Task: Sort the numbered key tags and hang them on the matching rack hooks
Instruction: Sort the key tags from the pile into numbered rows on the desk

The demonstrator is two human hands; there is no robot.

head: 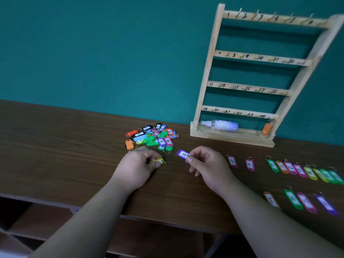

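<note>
The right hand [206,164] pinches a purple tag [182,154], maybe 14, with the row of tags [301,171] off toward the right edge of the surface [74,146], while the left hand [137,164] pinches a yellow tag [157,161].

Plain indoor work desk, more office or back room than home, though the exact kind of place cannot be told. A dark wood-grain table [55,146] is set against a bare teal wall [93,43] across the upper frame. At upper right a wooden rack [260,58] with hand-numbered hooks, 1 to 24, stands on it, with a spray bottle [221,125] on its base. Coloured key tags [152,136] lie at centre, and open shelf compartments [41,218] show at lower left.
</note>
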